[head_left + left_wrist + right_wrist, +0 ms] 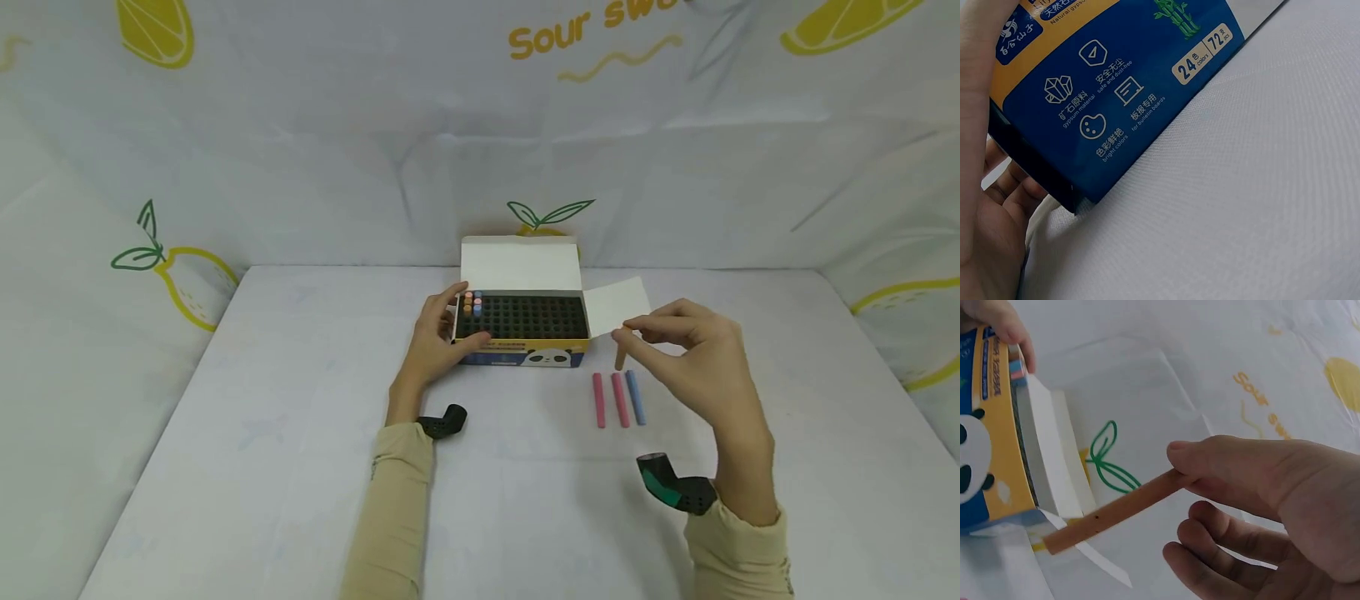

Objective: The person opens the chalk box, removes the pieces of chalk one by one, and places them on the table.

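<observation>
A chalk box [491,359] with a panda on its front stands with its lid raised. Its black holder [536,318] has rows of holes, and several orange, blue and pink chalk sticks fill the left end. My left hand [433,340] grips the box's left end, thumb over the front edge. To the right of the box, my right hand [693,354] pinches a brownish-orange chalk stick [1116,511] at one end between thumb and index finger. The stick points down above the table, its other fingers loosely bent.
Two pink chalk sticks [620,400] and a blue one [636,398] lie side by side on the white tablecloth [517,500], in front of the box's right end. A white side flap [617,304] sticks out to the right. Behind the box hangs a lemon-print cloth [337,167].
</observation>
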A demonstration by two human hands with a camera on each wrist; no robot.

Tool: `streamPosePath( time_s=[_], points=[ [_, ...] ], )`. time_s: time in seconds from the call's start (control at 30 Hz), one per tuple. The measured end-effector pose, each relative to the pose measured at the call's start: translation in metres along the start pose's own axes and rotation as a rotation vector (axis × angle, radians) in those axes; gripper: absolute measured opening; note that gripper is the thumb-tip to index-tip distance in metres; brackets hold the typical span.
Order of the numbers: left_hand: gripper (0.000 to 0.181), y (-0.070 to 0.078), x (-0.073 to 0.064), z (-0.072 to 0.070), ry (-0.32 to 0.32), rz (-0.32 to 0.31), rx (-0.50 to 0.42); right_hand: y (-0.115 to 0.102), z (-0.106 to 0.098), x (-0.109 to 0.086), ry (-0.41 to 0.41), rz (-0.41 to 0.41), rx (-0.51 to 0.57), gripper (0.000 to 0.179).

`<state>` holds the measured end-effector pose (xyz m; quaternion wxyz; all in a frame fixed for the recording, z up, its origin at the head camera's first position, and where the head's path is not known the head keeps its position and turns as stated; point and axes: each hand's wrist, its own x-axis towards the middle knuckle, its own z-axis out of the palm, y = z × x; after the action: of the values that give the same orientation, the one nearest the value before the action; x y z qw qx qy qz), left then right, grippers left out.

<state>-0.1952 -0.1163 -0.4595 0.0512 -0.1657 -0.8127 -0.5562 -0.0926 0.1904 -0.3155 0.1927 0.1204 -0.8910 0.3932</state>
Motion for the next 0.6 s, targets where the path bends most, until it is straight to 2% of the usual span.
streamPosePath(
  time_s=[0.13,0.3,0.6],
  points=[
    [0.090,0.001,-0.001,0.000,-0.006,-0.014,0.012,0.017,-0.021,-0.004,-0.072,0.044,-0.045,0.010],
    [0.096,0.000,-0.002,0.000,-0.013,-0.020,0.029,0.034,-0.039,-0.010,-0.191,0.151,-0.104,0.011],
    [0.095,0.001,-0.001,0.000,-0.005,0.016,0.017,0.059,-0.036,-0.007,-0.379,0.226,-0.215,0.019]
  ],
)
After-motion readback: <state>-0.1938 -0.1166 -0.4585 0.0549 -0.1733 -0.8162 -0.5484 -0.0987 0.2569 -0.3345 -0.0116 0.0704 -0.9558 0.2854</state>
